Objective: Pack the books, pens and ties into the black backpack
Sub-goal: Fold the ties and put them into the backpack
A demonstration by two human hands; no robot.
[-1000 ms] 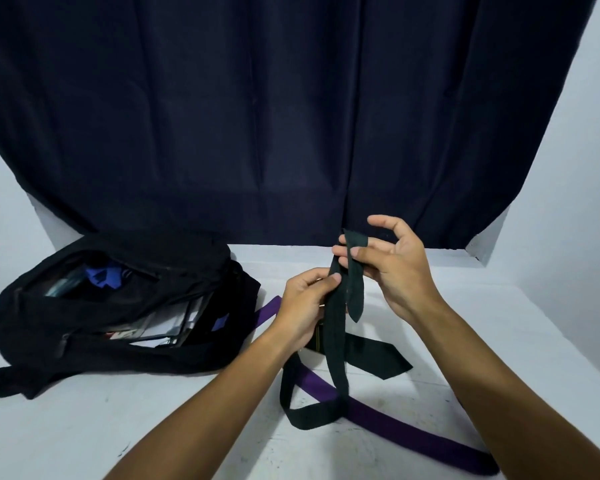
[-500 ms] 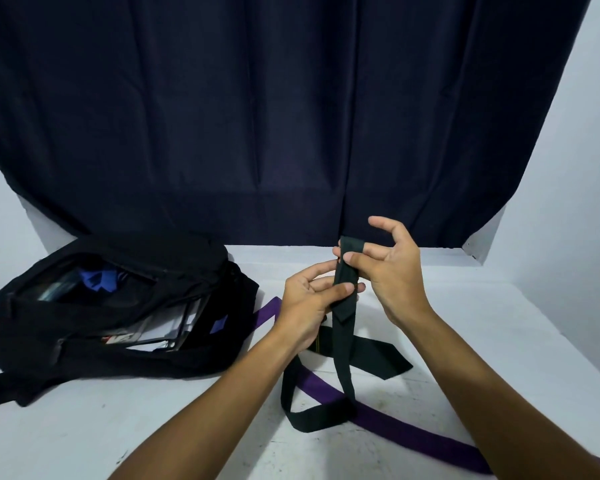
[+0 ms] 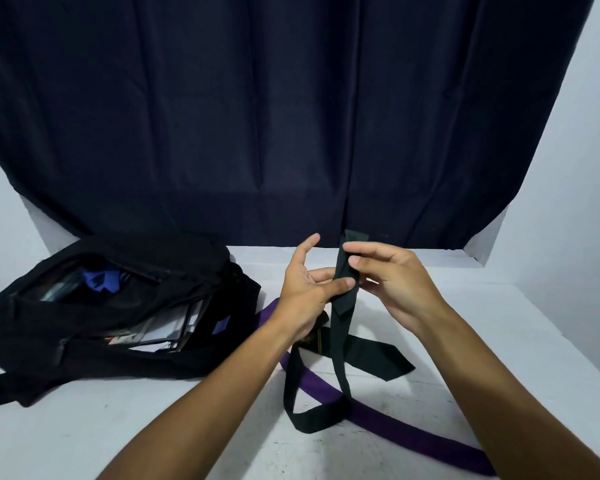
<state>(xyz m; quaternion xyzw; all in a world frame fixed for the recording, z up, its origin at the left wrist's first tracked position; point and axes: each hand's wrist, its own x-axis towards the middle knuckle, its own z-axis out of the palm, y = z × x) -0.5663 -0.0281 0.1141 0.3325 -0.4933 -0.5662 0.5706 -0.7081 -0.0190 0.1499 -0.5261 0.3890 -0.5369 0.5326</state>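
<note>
Both my hands hold the folded narrow end of a dark green tie upright above the table. My left hand pinches the fold with thumb across it, its other fingers spread. My right hand pinches the tie's top with fingertips. The tie's wide end lies flat on the table and a loop of it hangs down in front. A purple tie lies on the table under the green one, running to the lower right. The black backpack lies open at the left, with books and a blue item inside.
A white table carries everything. A dark curtain hangs behind it, with white walls at both sides. A backpack strap trails toward the table's left edge.
The tie's narrow end has been folded over further and its free tip now lies flat against the strip. My left thumb moved across the fold; my right fingers shifted to the top.
</note>
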